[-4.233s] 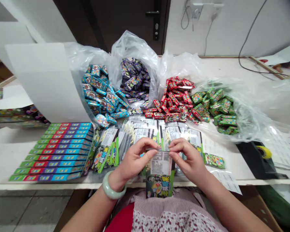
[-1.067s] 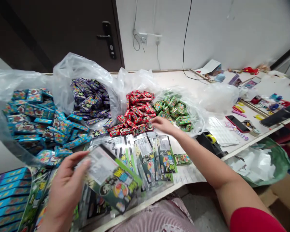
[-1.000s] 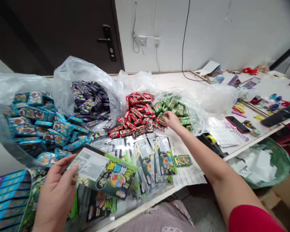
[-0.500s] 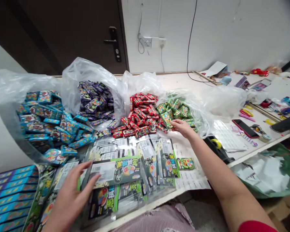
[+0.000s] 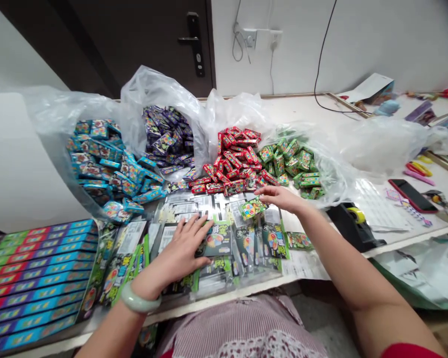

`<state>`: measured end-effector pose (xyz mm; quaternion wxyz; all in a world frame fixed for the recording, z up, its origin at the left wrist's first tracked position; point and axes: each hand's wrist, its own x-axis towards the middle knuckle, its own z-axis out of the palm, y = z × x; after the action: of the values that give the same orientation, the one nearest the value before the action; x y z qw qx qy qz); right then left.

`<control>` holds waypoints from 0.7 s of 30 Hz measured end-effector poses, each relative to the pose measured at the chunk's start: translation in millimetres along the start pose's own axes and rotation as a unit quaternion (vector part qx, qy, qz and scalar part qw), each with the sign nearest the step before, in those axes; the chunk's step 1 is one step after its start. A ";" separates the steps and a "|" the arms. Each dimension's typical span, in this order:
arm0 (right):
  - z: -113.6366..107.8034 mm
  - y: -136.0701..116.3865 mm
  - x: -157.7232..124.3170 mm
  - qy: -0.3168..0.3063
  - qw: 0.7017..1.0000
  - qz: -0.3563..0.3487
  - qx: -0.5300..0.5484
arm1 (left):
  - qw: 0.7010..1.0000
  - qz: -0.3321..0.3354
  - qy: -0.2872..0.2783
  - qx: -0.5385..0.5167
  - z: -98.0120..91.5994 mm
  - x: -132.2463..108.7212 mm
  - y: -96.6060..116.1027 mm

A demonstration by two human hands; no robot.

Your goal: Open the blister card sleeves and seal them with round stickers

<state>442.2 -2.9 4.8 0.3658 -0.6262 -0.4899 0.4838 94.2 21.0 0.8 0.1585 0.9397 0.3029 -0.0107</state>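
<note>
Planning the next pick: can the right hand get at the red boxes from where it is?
Probably yes: the right hand is just in front of the red boxes, and nothing stands between them. It seems to be holding a small green box, which may need setting down first.

L grip (image 5: 181,253) lies flat on clear-bagged candy packs (image 5: 218,239), fingers spread, jade bangle (image 5: 140,302) on wrist. R grip (image 5: 280,198) pinches small green candy box (image 5: 252,208) just above them, near red boxes (image 5: 235,159) & green boxes (image 5: 287,159) in plastic bags (image 5: 343,169) on white surface (image 5: 294,112).
</note>
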 end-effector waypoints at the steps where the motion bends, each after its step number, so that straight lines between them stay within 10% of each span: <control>1: 1.3 1.5 1.1 0.002 1.000 0.001 0.006 | 1.000 0.002 0.001 -0.003 0.8 -0.2 -0.4; 13: 36.0 33.3 -22.8 0.011 0.999 0.023 -0.042 | 0.990 0.022 0.139 -0.019 -18.3 -12.6 -14.0; 21: 34.7 24.2 -9.2 -0.019 0.922 -0.182 -0.342 | 0.987 0.026 0.154 -0.026 -22.3 -14.8 -16.5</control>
<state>414.5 -18.5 -24.7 0.2015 -0.6038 -0.7381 0.2239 71.0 32.1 18.9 0.1347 0.9333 0.2993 0.1456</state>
